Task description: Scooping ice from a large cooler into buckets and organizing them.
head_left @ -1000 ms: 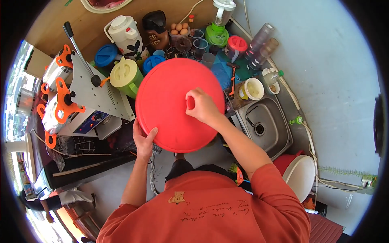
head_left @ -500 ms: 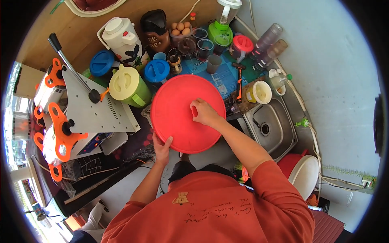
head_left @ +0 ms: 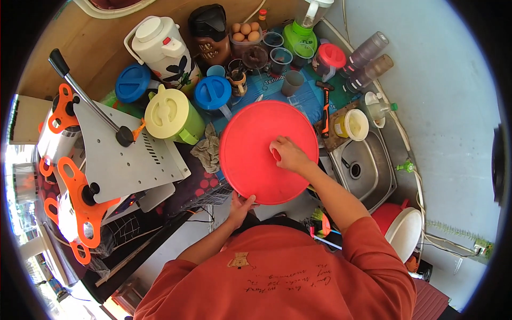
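A large round red lid (head_left: 250, 160) is in front of my body, near the front of the counter. My right hand (head_left: 290, 154) is closed around the raised grip at its middle. At the lid's near left rim, my left hand (head_left: 241, 209) has its thumb at the edge and its other fingers partly hidden; it holds that rim. Whatever is beneath the lid is hidden. A crumpled grey cloth (head_left: 208, 150) lies just left of the lid.
Left stands a metal sealing machine (head_left: 128, 149) with a long lever and orange knobs. Behind are a green pitcher (head_left: 174, 114), blue-lidded jugs, cups and a box of eggs (head_left: 246, 35). At right are a hammer (head_left: 325, 109), a yellow tub (head_left: 349, 125) and a steel sink (head_left: 368, 176).
The red lid has moved to the right with both hands on it, relative to the counter. The grey cloth and more of the counter's left part have come into sight.
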